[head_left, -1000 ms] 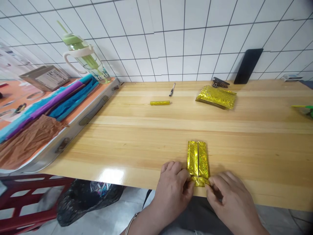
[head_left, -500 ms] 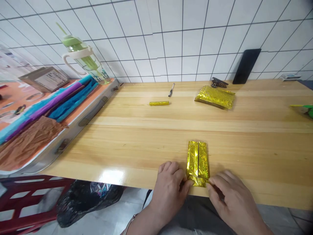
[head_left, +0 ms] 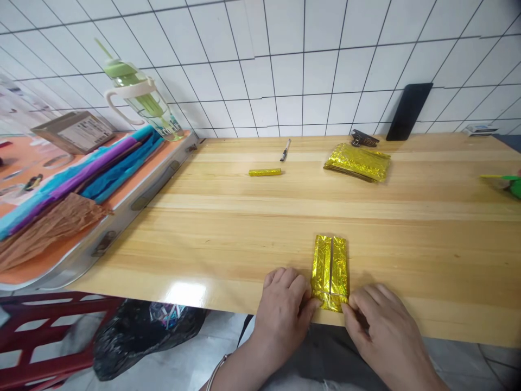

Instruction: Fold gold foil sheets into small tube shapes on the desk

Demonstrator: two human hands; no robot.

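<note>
A folded sheet of shiny gold foil paper lies flat at the table's front edge. Its two long sides meet near a dark slit down the middle, and a narrow strip is turned up along the near end. My left hand pinches the near left corner between thumb and curled fingers. At the near right corner my right hand does the same, fingers closed. Further back lies a slim gold foil roll, with a pen behind it.
A stack of gold foil sheets lies at the back, a black clip behind it. A dark phone leans on the tiled wall. Left stand a tray with crepe paper and a bottle. A black bag hangs below.
The turned-up strip at the near end looks flatter now. The foil sheet has shifted very slightly to the right; both hands keep their grip at the corners.
</note>
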